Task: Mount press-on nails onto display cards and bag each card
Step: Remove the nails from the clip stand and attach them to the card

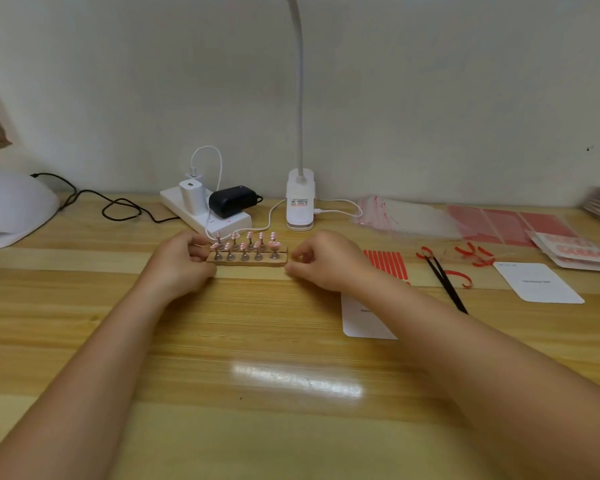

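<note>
While ten pink press-on nails [246,241] sit on little metal stands in two rows on a wooden holder [246,259] at mid-table, the person brackets that holder with both hands. The left hand [184,261] curls its fingers against the holder's 9 o'clock end and appears to grip it; the right hand [321,259] hovers at the 3 o'clock end with thumb and fingers curled close, but whether it touches or pinches anything cannot be told. Judging by the layout, this round is barely begun: all ten nails remain on their stands, and a blank display card [364,318] lies partly under the right forearm, at about 4 o'clock from the holder. Further out at 3 o'clock lie a sheet of red adhesive strips [387,265], black tweezers [445,284], peeled red backing curls [471,254] and a second white card [537,282]. Finished bagged cards [575,252] are stacked near the table's right edge, so earlier sets look complete, and clear bags [406,216] wait at 2 o'clock. Behind the holder, at 12 o'clock, a power strip [205,213] and a clip lamp [300,202] with trailing cables crowd the back, leaving little room to push it away. The wooden table [257,393] toward 6 o'clock offers broad open room for pulling the holder nearer.
</note>
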A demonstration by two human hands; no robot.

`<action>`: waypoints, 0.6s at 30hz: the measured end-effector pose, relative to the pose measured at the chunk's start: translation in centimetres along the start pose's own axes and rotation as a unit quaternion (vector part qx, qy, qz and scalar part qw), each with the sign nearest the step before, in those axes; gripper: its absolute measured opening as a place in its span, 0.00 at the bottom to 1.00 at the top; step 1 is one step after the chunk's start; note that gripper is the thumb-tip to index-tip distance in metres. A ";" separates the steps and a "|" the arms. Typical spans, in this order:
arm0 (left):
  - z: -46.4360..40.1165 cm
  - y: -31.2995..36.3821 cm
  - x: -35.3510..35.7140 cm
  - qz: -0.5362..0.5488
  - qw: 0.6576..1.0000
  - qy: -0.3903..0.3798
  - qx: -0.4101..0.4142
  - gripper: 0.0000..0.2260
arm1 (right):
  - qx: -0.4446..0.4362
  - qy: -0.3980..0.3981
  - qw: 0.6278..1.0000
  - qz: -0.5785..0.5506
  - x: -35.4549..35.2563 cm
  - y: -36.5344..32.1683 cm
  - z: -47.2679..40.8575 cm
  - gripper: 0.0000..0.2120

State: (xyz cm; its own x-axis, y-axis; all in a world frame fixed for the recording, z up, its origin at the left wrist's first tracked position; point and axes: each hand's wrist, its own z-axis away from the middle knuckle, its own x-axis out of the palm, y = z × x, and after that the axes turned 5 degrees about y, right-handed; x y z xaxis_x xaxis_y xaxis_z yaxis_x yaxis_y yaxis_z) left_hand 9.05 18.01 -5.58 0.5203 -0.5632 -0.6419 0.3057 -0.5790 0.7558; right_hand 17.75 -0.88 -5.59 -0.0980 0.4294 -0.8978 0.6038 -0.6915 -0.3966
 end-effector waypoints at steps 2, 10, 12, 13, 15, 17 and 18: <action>0.0 0.1 -0.1 0.008 1.000 -0.004 0.002 0.19 | -0.009 0.008 1.000 0.016 0.4 -0.4 -0.3 0.15; 0.0 0.0 -1.0 -0.043 0.997 -0.053 0.032 0.14 | -0.019 0.015 1.000 0.014 -0.2 -0.3 -0.2 0.14; 0.0 0.4 -1.0 -0.074 0.994 -0.066 0.055 0.13 | -0.026 0.009 1.000 0.007 -0.7 0.1 0.3 0.14; 0.1 0.6 -0.9 -0.081 0.992 -0.070 0.064 0.13 | -0.027 0.009 1.000 0.003 -1.0 0.3 0.7 0.14; 0.4 1.4 -0.6 -0.066 0.992 -0.074 0.079 0.13 | -0.024 0.021 0.999 -0.016 -1.8 1.1 1.7 0.13; 1.0 2.6 0.1 -0.031 0.991 -0.070 0.105 0.11 | -0.015 0.053 0.997 -0.046 -2.9 2.4 3.0 0.11; 1.4 3.3 0.7 -0.015 0.990 -0.068 0.121 0.10 | -0.011 0.072 0.996 -0.056 -3.5 3.1 3.7 0.10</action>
State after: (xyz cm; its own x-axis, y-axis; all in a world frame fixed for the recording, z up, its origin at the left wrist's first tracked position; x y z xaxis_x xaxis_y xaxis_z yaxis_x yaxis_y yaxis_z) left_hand 9.28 14.91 -3.74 0.3975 -0.6086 -0.6867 0.1114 -0.7109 0.6945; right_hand 17.02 -6.73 -4.40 -0.0525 0.5827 -0.8110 0.6128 -0.6224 -0.4869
